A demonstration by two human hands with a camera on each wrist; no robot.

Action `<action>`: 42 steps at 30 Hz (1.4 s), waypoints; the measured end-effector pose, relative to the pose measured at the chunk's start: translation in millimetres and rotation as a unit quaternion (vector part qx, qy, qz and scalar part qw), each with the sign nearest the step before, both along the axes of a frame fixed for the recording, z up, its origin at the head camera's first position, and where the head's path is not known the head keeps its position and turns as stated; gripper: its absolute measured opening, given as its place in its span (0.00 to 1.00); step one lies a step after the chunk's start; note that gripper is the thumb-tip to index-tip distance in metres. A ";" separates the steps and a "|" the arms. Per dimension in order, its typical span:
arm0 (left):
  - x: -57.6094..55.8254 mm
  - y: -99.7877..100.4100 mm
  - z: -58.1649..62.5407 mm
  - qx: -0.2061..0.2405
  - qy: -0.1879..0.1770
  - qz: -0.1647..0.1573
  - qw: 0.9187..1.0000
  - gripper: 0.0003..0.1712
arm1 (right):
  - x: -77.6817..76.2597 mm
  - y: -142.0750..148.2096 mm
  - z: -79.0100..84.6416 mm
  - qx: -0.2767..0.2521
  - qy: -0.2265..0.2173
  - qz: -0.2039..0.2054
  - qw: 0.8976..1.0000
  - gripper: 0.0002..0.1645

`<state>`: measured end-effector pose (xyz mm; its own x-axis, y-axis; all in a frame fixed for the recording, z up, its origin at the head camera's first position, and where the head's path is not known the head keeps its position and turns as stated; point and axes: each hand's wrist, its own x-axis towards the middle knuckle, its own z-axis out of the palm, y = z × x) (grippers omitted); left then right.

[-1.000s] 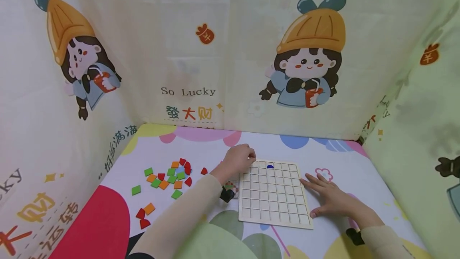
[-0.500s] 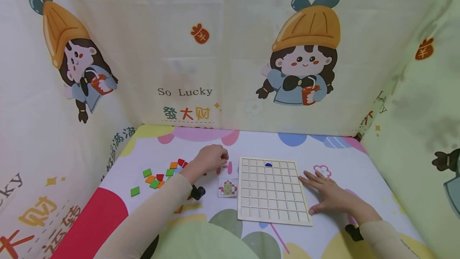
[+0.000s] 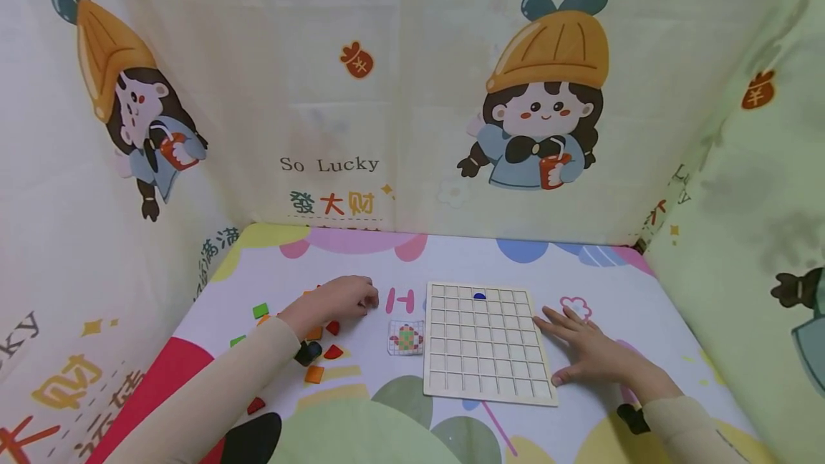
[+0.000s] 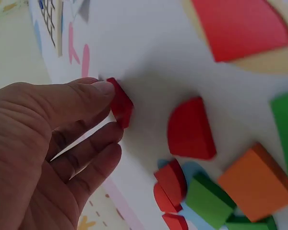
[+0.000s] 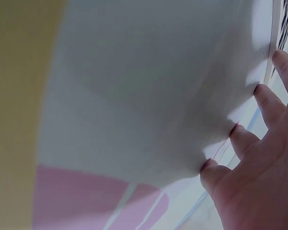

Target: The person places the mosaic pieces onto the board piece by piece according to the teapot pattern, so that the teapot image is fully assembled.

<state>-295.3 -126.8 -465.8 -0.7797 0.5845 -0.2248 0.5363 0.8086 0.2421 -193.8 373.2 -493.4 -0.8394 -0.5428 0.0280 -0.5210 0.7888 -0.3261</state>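
In the left wrist view, the left hand (image 4: 81, 105) has its thumb and fingertips at a small red tile (image 4: 121, 104), pinching it by one end. The head view shows this hand (image 3: 341, 298) low over the loose tiles, left of the wooden grid board (image 3: 493, 342). A dark blue rounded tile (image 3: 480, 296) lies in a top-row square of the board. The right hand (image 3: 589, 351) rests with spread fingers along the board's right edge; its fingertips (image 5: 264, 91) press the table and rim.
A small picture card (image 3: 406, 338) with a gridded teapot-like pattern lies just left of the board. Red quarter-round tiles (image 4: 192, 129), orange squares (image 4: 259, 184) and green squares (image 4: 209, 201) are scattered under and around the left arm. Printed cloth walls (image 3: 425, 127) enclose the table.
The left hand has moved left from the board's top-left corner, over the card's side, to the loose tiles, and now pinches a red one. The right hand has stayed at the board's edge.
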 end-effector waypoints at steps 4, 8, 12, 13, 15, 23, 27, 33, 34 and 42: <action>5.8 -4.6 2.6 -0.010 -0.014 0.004 1.000 0.11 | -0.3 -0.1 0.7 -0.002 0.000 0.000 1.000 0.65; 11.1 -4.6 5.9 -0.022 -0.007 0.002 1.000 0.11 | -0.6 -0.4 0.8 -0.006 -0.004 -0.002 1.000 0.64; 13.7 -4.6 8.4 -0.025 -0.007 0.010 1.000 0.10 | -1.1 -0.2 -0.6 -0.006 -0.004 -0.003 1.000 0.64; 14.3 -4.9 8.9 -0.023 -0.008 0.014 1.000 0.09 | -1.1 -0.1 -1.2 -0.005 -0.003 -0.004 1.000 0.64; 15.1 -6.1 9.5 -0.017 -0.012 0.018 1.000 0.09 | -1.1 -0.1 -2.3 -0.005 -0.002 -0.003 1.000 0.64; 12.5 -13.1 5.1 0.041 -0.035 0.046 0.997 0.09 | -0.2 -0.6 -0.8 -0.005 -0.003 -0.004 1.000 0.65; 8.3 -15.9 2.6 0.084 -0.049 0.068 0.993 0.07 | 0.8 -1.5 0.2 -0.011 -0.004 -0.004 1.000 0.65; 3.0 -17.4 -0.1 0.128 -0.057 0.090 0.986 0.06 | 0.6 -2.1 -0.9 -0.012 -0.001 -0.003 1.000 0.64; 3.0 -17.0 0.1 0.131 -0.058 0.093 0.985 0.06 | 0.5 -2.0 -1.0 -0.008 -0.004 -0.005 1.000 0.65; 4.0 -8.7 3.7 0.148 -0.055 0.107 0.982 0.05 | -0.4 -1.3 0.0 0.006 -0.022 -0.017 1.000 0.66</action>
<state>-291.3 -135.4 -462.2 -0.8726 0.4619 -0.1590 0.3193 0.7856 0.5300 -194.2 371.9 -493.4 -0.8581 -0.5133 -0.0148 -0.4786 0.8100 -0.3390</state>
